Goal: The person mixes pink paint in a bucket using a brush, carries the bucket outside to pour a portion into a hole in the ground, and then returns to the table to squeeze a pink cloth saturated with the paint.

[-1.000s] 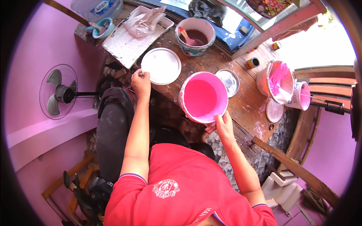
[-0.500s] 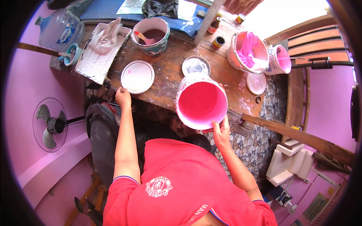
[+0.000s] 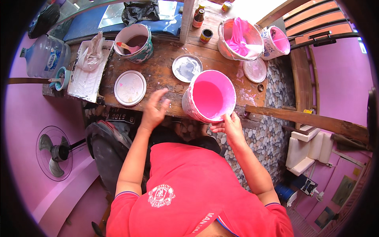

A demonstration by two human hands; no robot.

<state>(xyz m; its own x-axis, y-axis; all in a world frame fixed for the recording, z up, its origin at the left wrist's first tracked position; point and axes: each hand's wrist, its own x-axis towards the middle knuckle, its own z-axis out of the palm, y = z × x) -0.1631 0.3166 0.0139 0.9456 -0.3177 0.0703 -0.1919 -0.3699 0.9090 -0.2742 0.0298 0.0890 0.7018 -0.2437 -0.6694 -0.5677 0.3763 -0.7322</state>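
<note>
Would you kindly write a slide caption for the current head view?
The right hand grips a bucket of pink paint while the left hand, open and empty, hovers beside it.

A: Pink-filled bucket (image 3: 190,103), underside?
B: Hidden by its own wall. Can't tell whether it rests on the table (image 3: 160,57).
A: Right hand (image 3: 230,125)?
B: Contact of the lower fingers with the wall unclear.
A: Bottles?
B: Rear bottle (image 3: 201,8) mostly behind the front bottle (image 3: 198,19).
A: Far right tub's (image 3: 269,46) contents?
B: Mostly out of sight.
A: Red shirt (image 3: 189,185)?
B: Cut by the lower edge.
</note>
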